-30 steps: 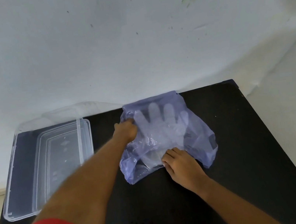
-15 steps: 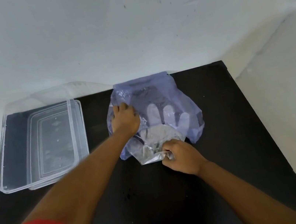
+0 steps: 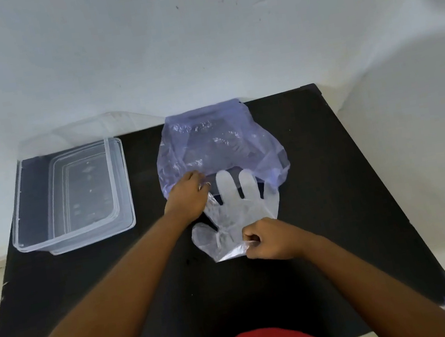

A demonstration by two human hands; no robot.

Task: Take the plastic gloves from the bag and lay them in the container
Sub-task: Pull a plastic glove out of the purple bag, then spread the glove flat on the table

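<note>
Out it came: the clear plastic glove (image 3: pixel 236 209), half inside the bag a moment before, had slid almost free, only its fingertips at the mouth. The right hand (image 3: pixel 270 238) pinched the glove's cuff; the left hand (image 3: pixel 188 197) pressed curled on the purple bag's (image 3: pixel 211 143) mouth edge, pinning it to the black table (image 3: pixel 334 179). The clear container (image 3: pixel 70 192) sat well to the left, nothing visible in it. By my reckoning, the laying-in was all still ahead.
</note>
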